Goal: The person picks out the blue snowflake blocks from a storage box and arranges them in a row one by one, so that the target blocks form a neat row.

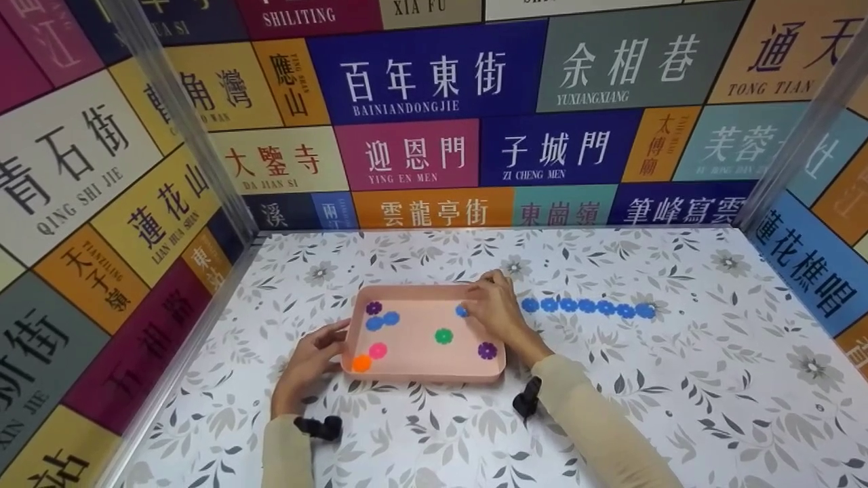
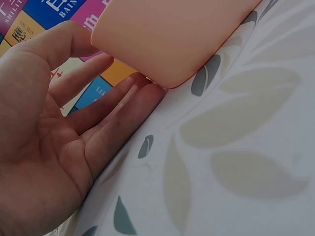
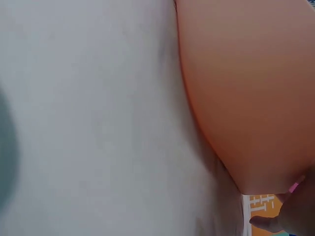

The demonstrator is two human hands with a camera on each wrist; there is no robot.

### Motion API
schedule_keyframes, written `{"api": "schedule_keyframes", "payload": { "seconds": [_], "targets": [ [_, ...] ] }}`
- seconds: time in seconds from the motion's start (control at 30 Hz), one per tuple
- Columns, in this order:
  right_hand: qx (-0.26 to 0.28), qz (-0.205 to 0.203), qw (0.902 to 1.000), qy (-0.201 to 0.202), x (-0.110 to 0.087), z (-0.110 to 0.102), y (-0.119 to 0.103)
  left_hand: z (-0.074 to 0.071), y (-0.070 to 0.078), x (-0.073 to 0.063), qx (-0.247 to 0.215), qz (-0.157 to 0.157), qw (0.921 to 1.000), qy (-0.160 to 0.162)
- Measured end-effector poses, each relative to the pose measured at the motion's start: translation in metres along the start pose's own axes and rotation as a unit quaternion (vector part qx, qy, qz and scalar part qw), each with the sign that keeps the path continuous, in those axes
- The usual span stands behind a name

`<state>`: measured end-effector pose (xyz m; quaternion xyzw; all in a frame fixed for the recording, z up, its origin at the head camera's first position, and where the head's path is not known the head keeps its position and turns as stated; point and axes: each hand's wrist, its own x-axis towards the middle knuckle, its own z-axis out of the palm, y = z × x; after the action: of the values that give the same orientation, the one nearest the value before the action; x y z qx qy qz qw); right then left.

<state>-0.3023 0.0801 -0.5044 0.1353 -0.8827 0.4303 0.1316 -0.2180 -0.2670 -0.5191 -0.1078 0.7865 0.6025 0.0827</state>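
A shallow pink tray [image 1: 407, 369] stands on the table with several small flower-shaped plastic discs in it. Among these are a green disc [image 1: 443, 336], a pink disc [image 1: 378, 350], an orange disc [image 1: 361, 364] and a purple disc [image 1: 487, 350]. My left hand [image 1: 317, 352] rests its fingertips against the tray's left side, its fingers loosely bent in the left wrist view. Reaching over the right rim, my right hand [image 1: 498, 308] pinches a blue disc [image 1: 462, 310], partly hidden by the fingers. The right wrist view shows mostly the tray's outer wall [image 3: 246, 98].
To the right of the tray, several blue discs [image 1: 586, 306] lie in a row on the leaf-patterned tablecloth [image 1: 678, 379]. Two more blue discs [image 1: 383, 320] and another purple disc [image 1: 374, 308] sit at the tray's left. Sign-covered walls [image 1: 427, 74] enclose the table.
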Motion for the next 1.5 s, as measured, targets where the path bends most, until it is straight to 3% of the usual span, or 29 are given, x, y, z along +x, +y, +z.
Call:
{"api": "schedule_keyframes", "payload": {
  "seconds": [0.2,0.37,0.5,0.87,1.13,1.5],
  "targets": [
    [-0.007,0.008,0.9999,0.003,-0.001,0.002,-0.0009,0.0002,0.0003,0.0001,0.014,0.029,0.9995,0.002],
    [-0.004,0.049,0.9982,-0.033,-0.0014,0.0026,-0.0007,0.0006,-0.0003,0.0005,0.021,0.032,0.9992,0.006],
    [-0.037,0.073,0.9941,-0.07,-0.0015,0.0017,-0.0019,0.0003,-0.0004,0.0003,0.022,0.027,0.9994,0.007],
    [-0.076,0.068,0.9885,-0.111,0.0004,0.0019,-0.0014,0.0002,-0.0002,-0.0006,0.026,0.027,0.9993,0.005],
    [-0.076,0.057,0.9901,-0.103,0.0002,0.0021,-0.0008,0.0005,-0.0001,0.0007,0.016,0.028,0.9995,0.003],
    [-0.084,0.057,0.9891,-0.107,0.0012,0.0028,0.0002,0.0007,-0.0008,0.0005,0.025,-0.002,0.9996,0.01]
  ]
}}
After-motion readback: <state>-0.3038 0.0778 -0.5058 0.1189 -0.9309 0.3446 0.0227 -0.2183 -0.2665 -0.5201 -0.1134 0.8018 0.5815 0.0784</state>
